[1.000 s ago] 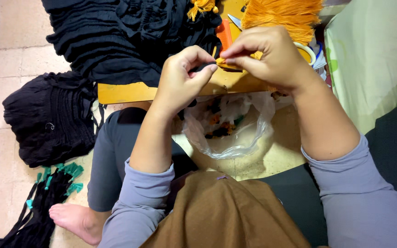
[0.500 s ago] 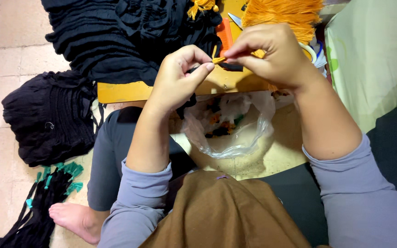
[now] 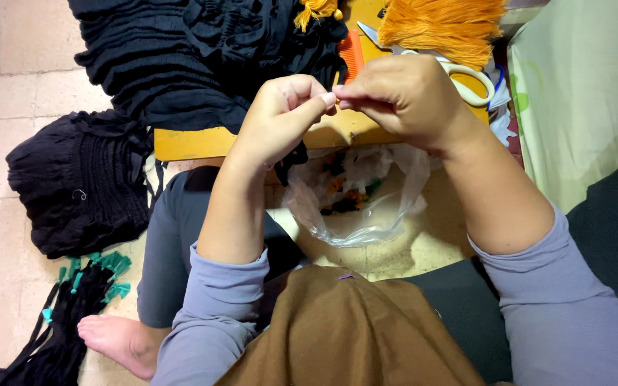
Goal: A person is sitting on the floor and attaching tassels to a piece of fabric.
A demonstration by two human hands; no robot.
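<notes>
Two hands are meeting fingertip to fingertip, the left hand (image 3: 280, 118) and right hand (image 3: 405, 96) both pinching together on a thin orange thread (image 3: 335, 80), barely showing between them. Directly below the grip, a clear plastic bag (image 3: 366, 193) is lying open, holding small colourful scraps.

Clutter around a low yellow wooden board (image 3: 202, 141)

Heaped on the board's far left: a pile of black ruffled garments (image 3: 180, 50). Off its left end, on the tiled floor (image 3: 8, 86): a second black bundle (image 3: 80, 182), and nearer, black cords with teal tassels (image 3: 73, 300). At the far right end: white-handled scissors (image 3: 470, 75) beside an orange fringe bundle (image 3: 441, 25). Just below the near edge: a clear plastic bag (image 3: 359, 189) holding small coloured scraps. Right of the board: pale green cloth (image 3: 581, 93).
</notes>
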